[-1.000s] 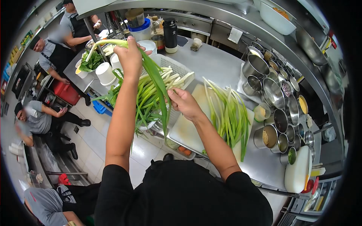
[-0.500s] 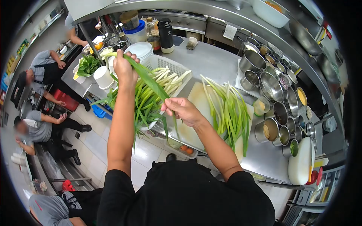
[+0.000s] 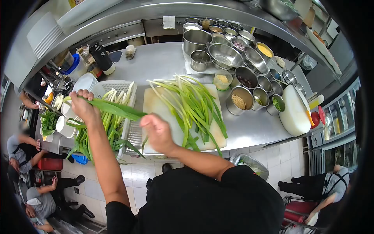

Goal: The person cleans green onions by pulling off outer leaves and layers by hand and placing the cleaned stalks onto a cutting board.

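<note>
My left hand (image 3: 85, 108) is closed around the pale end of a long green onion (image 3: 117, 108), above a white slotted basket (image 3: 131, 99). The wide leaf stretches across to my right hand (image 3: 159, 134), whose curled fingers are at its far part; a short green tip shows below them. Slight blur softens that hand. More green onions (image 3: 110, 126) fill the basket, with leaves hanging over its front side. On the cutting board (image 3: 152, 102) to the right lies a loose bunch of green onions (image 3: 191, 103), white ends pointing back, leaves reaching past the front edge.
Metal pots (image 3: 196, 41) and bowls of ingredients crowd the counter's right. A black bottle (image 3: 102, 58) stands back left, beside white lids (image 3: 84, 82). A metal shelf (image 3: 156, 12) runs overhead. A bin (image 3: 255, 165) stands on the floor. Co-workers (image 3: 43, 195) are left and right.
The view has turned to the right. My right hand has shifted along the leaf and turned, and the leaf now lies flatter. A co-worker has come into view at right.
</note>
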`<state>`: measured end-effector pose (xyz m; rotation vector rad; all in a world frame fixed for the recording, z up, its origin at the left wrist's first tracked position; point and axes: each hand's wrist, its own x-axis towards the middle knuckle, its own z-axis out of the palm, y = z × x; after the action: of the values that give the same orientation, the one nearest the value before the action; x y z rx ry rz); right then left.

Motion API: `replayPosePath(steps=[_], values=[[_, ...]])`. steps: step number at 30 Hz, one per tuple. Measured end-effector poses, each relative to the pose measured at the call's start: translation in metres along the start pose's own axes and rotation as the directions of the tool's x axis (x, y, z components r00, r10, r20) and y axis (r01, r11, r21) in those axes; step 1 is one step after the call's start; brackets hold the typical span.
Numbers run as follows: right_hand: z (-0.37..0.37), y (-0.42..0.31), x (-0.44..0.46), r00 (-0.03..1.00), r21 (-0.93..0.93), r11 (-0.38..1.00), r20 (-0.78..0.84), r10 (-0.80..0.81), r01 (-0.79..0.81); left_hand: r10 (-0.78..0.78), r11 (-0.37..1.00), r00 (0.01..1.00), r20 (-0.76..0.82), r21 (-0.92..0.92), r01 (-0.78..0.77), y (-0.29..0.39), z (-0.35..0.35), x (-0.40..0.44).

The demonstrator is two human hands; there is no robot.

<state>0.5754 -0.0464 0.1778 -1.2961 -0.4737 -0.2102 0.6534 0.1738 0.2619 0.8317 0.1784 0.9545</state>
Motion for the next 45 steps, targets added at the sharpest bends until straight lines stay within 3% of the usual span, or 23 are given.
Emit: replayPosePath(steps=[3,5,6,9,13,15,17,18,20,23,24,25,26,28,30,31,33,36,40,41,43,44,45], values=[[-0.054,-0.012,0.000,0.983,0.087,0.989,-0.132,0.130,-0.119,-0.082,0.979,0.995,0.052,-0.183,0.090,-0.008,0.010,0.020],[-0.091,-0.029,0.000,0.964,0.029,0.987,-0.213,0.159,-0.156,-0.297,0.938,0.888,0.351,-0.067,0.340,-0.014,0.015,0.025],[-0.108,-0.035,0.001,0.967,-0.040,0.998,-0.252,0.046,-0.058,-0.326,0.943,0.842,0.430,0.088,0.320,-0.027,0.025,0.018],[-0.165,-0.051,-0.001,0.928,-0.137,0.986,-0.371,0.035,-0.092,-0.404,0.904,0.861,0.308,0.281,0.323,-0.072,0.072,-0.057],[-0.197,-0.074,-0.004,0.907,0.031,0.999,-0.419,0.041,-0.031,-0.601,0.769,0.747,0.283,0.458,0.445,-0.177,0.076,-0.122],[-0.198,-0.081,-0.004,0.928,0.126,0.991,-0.363,0.083,-0.039,-0.632,0.680,0.699,0.334,0.673,0.292,-0.251,0.054,-0.139],[-0.202,-0.077,-0.007,0.931,0.131,0.988,-0.346,0.120,-0.079,-0.588,0.597,0.666,0.458,0.802,-0.024,-0.261,0.039,-0.155],[-0.198,-0.076,-0.004,0.927,0.122,0.986,-0.345,0.148,-0.112,-0.580,0.590,0.678,0.451,0.807,-0.032,-0.243,0.039,-0.153],[-0.192,-0.070,-0.001,0.899,0.049,0.990,-0.415,0.140,-0.132,-0.763,0.322,0.504,0.405,0.914,-0.247,-0.207,0.037,-0.146],[-0.219,-0.062,-0.012,0.899,0.059,0.972,-0.372,0.233,-0.227,-0.271,0.480,0.655,0.706,0.689,-0.543,-0.188,-0.007,-0.104],[-0.226,-0.061,-0.015,0.873,0.044,0.973,-0.434,0.223,-0.226,-0.535,0.375,0.654,0.535,0.844,-0.384,-0.122,0.004,-0.076],[-0.234,-0.060,-0.019,0.842,0.028,0.973,-0.496,0.211,-0.227,-0.275,0.382,0.696,0.663,0.740,-0.553,-0.125,-0.030,-0.042],[-0.241,-0.061,-0.024,0.804,0.010,0.974,-0.561,0.194,-0.228,-0.183,0.421,0.797,0.575,0.779,-0.465,-0.116,-0.059,-0.008],[-0.262,-0.067,-0.040,0.736,-0.033,0.967,-0.655,0.171,-0.254,-0.112,-0.069,0.807,0.580,0.805,-0.589,-0.088,-0.114,0.056],[-0.291,-0.072,-0.071,0.618,-0.220,0.901,-0.783,0.066,-0.375,-0.305,-0.283,0.913,0.272,0.889,-0.359,-0.044,-0.132,0.084],[-0.305,-0.074,-0.091,0.603,-0.218,0.899,-0.796,0.062,-0.381,-0.352,-0.376,0.900,0.259,0.841,-0.389,-0.039,-0.152,0.097],[-0.335,-0.075,-0.143,0.551,-0.653,0.467,-0.756,-0.354,-0.596,-0.457,-0.491,0.866,0.203,0.754,-0.436,-0.038,-0.185,0.111],[-0.373,-0.066,-0.242,0.409,-0.556,0.270,-0.795,-0.447,-0.786,-0.531,-0.502,0.832,0.161,0.731,-0.462,-0.042,-0.197,0.105],[-0.391,-0.031,-0.361,0.392,-0.464,0.144,-0.849,-0.355,-0.874,-0.578,-0.501,0.804,0.143,0.715,-0.488,-0.054,-0.193,0.111],[-0.376,-0.020,-0.373,0.480,-0.395,-0.325,-0.843,-0.244,-0.859,-0.598,-0.486,0.783,0.172,0.699,-0.525,-0.058,-0.198,0.115],[-0.368,-0.013,-0.386,0.420,-0.265,-0.687,-0.905,-0.066,-0.677,-0.576,-0.455,0.794,0.195,0.730,-0.509,-0.051,-0.209,0.117],[-0.375,-0.011,-0.389,0.316,-0.225,-0.645,-0.948,-0.027,-0.731,-0.591,-0.440,0.782,0.201,0.732,-0.520,-0.047,-0.207,0.121],[-0.440,0.008,-0.439,0.537,-0.513,-0.373,-0.843,0.047,-0.773,-0.608,-0.422,0.766,0.209,0.732,-0.534,-0.041,-0.204,0.124]])
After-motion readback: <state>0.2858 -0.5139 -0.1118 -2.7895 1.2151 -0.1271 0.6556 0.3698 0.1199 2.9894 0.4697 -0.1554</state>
